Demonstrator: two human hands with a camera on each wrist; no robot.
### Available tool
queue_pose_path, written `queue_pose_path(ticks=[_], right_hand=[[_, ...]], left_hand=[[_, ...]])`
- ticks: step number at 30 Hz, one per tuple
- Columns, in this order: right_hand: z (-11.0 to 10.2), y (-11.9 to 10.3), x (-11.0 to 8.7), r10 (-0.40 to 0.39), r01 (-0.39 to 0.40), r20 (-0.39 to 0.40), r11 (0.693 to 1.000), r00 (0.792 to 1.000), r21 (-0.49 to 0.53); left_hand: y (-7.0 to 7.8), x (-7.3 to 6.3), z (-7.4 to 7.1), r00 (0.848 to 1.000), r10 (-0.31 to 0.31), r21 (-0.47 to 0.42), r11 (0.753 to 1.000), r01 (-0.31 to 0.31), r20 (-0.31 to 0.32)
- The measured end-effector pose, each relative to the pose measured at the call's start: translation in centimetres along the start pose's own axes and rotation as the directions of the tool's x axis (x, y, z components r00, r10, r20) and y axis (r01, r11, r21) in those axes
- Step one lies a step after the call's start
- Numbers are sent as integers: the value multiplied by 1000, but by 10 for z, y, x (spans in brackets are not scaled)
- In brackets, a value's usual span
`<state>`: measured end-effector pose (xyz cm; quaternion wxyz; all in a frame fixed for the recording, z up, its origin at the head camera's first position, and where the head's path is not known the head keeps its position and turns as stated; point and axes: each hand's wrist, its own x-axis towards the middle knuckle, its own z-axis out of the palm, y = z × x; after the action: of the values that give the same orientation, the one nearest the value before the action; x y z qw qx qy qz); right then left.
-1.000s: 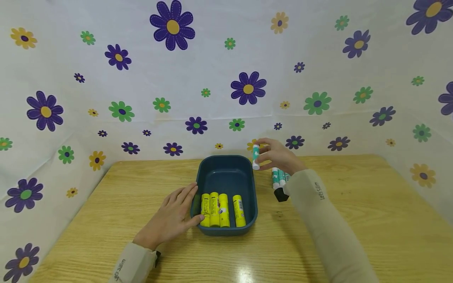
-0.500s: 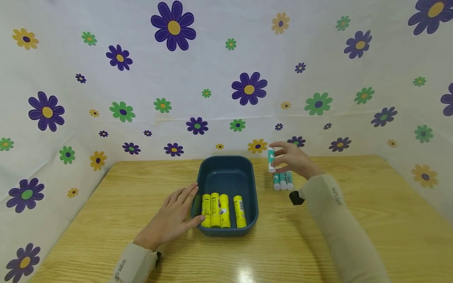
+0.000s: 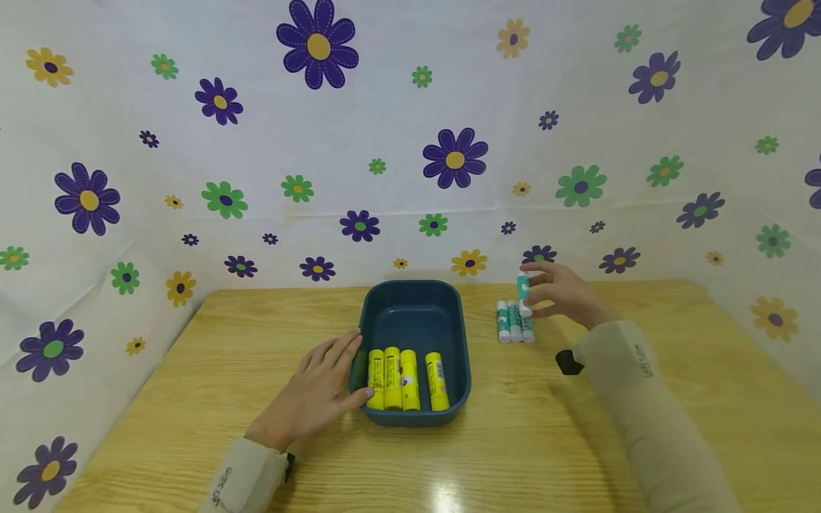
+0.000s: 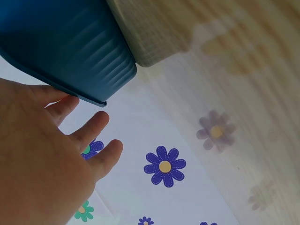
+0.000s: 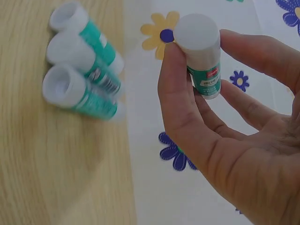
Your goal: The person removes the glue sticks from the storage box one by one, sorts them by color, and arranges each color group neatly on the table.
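Behind your dark blue plastic tray with rounded corners [image 3: 420,418] hangs a white sheet printed with flowers [image 3: 378,121]; beneath it spreads the pale wood-grain bench [image 3: 513,449]. Your left hand [image 3: 314,388] rests against the tray's left rim, fingers extended, gripping nothing. The left wrist view adds two fingers meeting that rim and two spread clear of it, plus wavy bands on the tray's wall.

Your right hand [image 3: 566,292], to the right of the tray, is closed just enough to pinch a white-and-teal cylindrical tube [image 3: 523,288] between thumb and fingers. Only the head view shows you four bright yellow cylindrical tubes [image 3: 393,377] in the tray's near half, three side by side and one apart at right.

Right of the tray lie three more white-and-teal tubes [image 3: 514,328]. The held tube overlaps the rightmost in the head view; your right wrist view shows it clear of all three, with a red mark [image 5: 213,72] on its label.

In the head view its long axis runs nearly upright; in the right wrist view a white end faces the camera. You cannot tell its exact tilt. The three lie lengthwise, roughly parallel to the tray's long sides.
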<state>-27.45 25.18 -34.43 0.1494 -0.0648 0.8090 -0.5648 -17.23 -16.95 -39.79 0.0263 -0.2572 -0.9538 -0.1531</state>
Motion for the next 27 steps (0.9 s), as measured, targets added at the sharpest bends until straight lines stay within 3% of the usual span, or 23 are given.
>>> queue_pose_path(ticks=[13,27], right_hand=[[-18,25,-8,73,-73,6,996,997,-48],[-13,45,0,159,-162,-37,983,987,-88]], left_hand=[[0,0,0,1000,-8,15,1000,8,12],[1,0,0,1000,-2,8,1000,2,1]])
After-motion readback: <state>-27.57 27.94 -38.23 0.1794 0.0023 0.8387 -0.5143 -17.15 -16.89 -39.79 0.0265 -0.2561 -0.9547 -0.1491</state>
